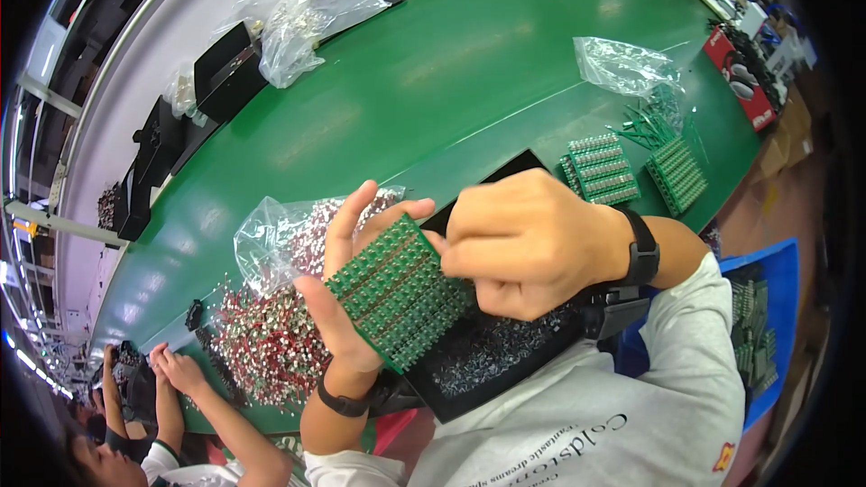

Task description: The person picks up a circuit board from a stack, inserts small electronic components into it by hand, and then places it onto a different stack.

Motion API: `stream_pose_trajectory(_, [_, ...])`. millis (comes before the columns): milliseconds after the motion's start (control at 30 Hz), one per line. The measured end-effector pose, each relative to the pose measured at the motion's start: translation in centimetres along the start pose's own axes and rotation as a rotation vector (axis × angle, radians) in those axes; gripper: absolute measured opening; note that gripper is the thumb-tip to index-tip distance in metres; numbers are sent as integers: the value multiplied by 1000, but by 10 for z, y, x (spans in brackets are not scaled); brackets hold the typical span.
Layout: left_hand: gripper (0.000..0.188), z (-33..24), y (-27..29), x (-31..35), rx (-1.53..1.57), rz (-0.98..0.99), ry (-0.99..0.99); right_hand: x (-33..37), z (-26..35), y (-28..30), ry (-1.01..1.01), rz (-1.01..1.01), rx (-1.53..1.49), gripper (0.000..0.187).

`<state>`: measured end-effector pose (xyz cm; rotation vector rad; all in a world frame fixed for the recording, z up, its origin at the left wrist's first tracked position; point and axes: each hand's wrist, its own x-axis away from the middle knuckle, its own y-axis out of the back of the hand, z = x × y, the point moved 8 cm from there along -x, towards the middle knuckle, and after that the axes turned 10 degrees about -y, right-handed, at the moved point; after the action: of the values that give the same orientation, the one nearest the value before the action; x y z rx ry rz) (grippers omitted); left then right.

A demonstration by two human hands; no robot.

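Observation:
My left hand point(347, 338) holds a green circuit board panel point(397, 293) by its edges, tilted, with rows of small parts across its face. The thumb presses on the near left edge and the fingers reach around the far side. My right hand point(532, 243) is closed in a pinch at the panel's right edge; whatever sits between its fingertips is hidden. Below both hands lies a black tray point(451, 410) with many tiny dark and silvery pieces point(496, 352) in it. Left of the panel, a heap of small red and white components point(271, 343) spreads over the green table.
A clear plastic bag point(266, 243) with more components adjoins the heap. Stacked circuit boards point(603, 169) and another stack point(677, 176) stand on the right. A blue bin point(783, 307) holds boards. Black boxes point(225, 77) line the far-left edge. A co-worker's hands point(176, 368) are at lower left.

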<state>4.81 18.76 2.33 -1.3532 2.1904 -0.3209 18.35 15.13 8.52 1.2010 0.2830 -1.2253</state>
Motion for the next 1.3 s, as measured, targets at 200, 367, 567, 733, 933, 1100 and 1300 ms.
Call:
stream_pose_trajectory(200, [103,1,7,-1,23,-18,-18,3,-4,-16,-30,189,17,18])
stream_pose_trajectory(367, [103,-1,7,-2,18,-11,-18,5,-2,-19,13,165,34,16])
stream_pose_trajectory(567, [106,0,-3,-3,64,35,-37,2,-4,-9,0,47,39,15])
stream_pose_trajectory(733, [105,0,-2,-1,-91,67,-17,2,-8,-6,8,61,80,17])
stream_pose_trajectory(933, [94,1,2,3,-84,74,-23,5,-4,-14,77,175,70,21])
stream_pose_trajectory(1100, [94,1,5,4,-129,39,-3,3,-6,-15,90,202,18,21])
stream_pose_trajectory(1300, [98,5,1,0,-6,72,80,-1,-5,3,121,130,28,18])
